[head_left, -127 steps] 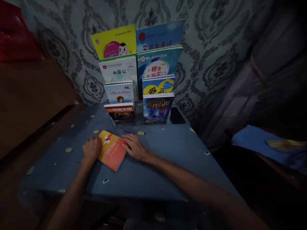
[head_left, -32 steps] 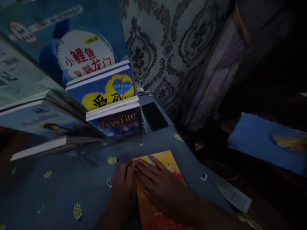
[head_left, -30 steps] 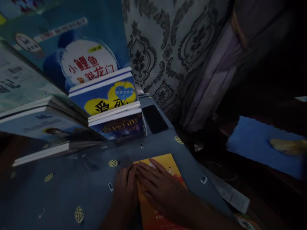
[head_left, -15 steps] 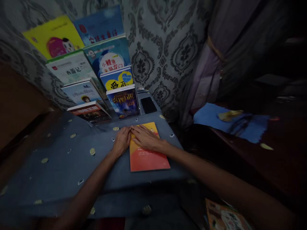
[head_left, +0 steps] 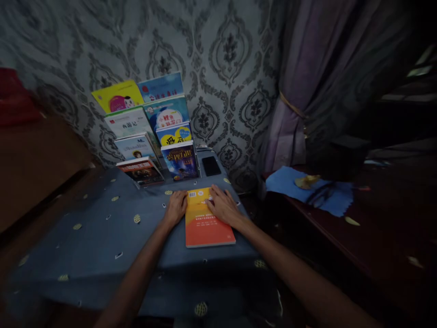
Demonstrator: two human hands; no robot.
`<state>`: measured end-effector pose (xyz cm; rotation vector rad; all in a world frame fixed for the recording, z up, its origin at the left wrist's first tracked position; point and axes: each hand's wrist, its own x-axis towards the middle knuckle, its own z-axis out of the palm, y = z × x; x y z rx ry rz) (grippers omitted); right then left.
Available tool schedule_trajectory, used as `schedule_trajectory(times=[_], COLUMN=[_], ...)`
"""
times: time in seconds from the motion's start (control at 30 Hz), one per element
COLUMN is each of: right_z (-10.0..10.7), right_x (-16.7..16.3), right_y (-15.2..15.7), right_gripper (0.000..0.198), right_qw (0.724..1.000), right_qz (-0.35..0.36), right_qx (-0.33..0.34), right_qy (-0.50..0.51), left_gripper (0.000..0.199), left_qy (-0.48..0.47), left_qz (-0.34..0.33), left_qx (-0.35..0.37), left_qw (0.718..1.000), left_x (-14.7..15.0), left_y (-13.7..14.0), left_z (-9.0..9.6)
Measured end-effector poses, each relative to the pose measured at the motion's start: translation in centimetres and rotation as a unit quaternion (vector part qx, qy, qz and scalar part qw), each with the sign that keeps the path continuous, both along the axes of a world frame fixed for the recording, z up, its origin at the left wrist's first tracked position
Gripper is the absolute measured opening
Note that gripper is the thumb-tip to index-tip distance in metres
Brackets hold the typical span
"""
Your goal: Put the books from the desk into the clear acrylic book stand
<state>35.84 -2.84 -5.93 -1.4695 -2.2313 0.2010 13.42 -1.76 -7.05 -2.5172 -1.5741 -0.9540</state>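
Observation:
A book [head_left: 210, 230] with a yellow-to-orange cover lies on the cloth-covered table, its barcode visible near the far edge. My left hand [head_left: 176, 209] rests at its upper left edge, fingertips touching the border, fingers extended and not wrapped round it. Across the upper right part of the cover lies my right hand [head_left: 223, 207], thumb and fingers apart. Beyond the hands stands a tiered display of upright books, with a dark blue novel [head_left: 180, 160] and a brown-and-red book [head_left: 141, 172] in front. The book's upper right corner is hidden under my right hand.
A black phone [head_left: 211, 166] lies right of the display. Patterned wallpaper [head_left: 228, 50] rises behind the table. To the right, a blue cloth [head_left: 283, 182] covers part of a dark red surface beside a tied curtain [head_left: 287, 105]. A brown box [head_left: 37, 155] stands at left.
My right hand has slid right, away from my left, uncovering the barcode and upper cover. The book sits straighter. The view has tilted up, so the display appears lower and smaller.

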Motion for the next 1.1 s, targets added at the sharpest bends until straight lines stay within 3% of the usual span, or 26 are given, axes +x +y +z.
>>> schedule_trajectory(times=[0.17,0.37,0.6,0.87,1.1], right_z=[0.1,-0.1,-1.6,-1.3,-0.5], right_x=[0.2,0.3,1.8,3.7,4.5], right_y=[-0.1,0.2,1.5,-0.4,-4.2], right_gripper=[0.05,0.051,0.054,0.055,0.051], right_qw=[1.0,1.0,0.998,0.989,0.984], right_qz=[-0.017,-0.021,0.035,0.087,0.102], right_qx=[-0.023,-0.013,-0.012,-0.062,-0.084], right_qy=[0.004,0.017,0.056,0.097,0.119], left_gripper=[0.024,0.021,0.028,0.025,0.039], left_qy=[0.004,0.097,0.203,0.194,0.197], left_qz=[0.004,0.068,0.111,0.025,-0.006], left_qx=[-0.025,-0.086,-0.037,-0.089,-0.052], left_qw=[1.0,0.989,0.972,0.977,0.979], left_x=[0.4,2.3,5.3,5.1,4.1], left_y=[-0.3,-1.3,-1.5,-1.1,0.0], left_z=[0.6,3.3,4.4,4.5,3.1])
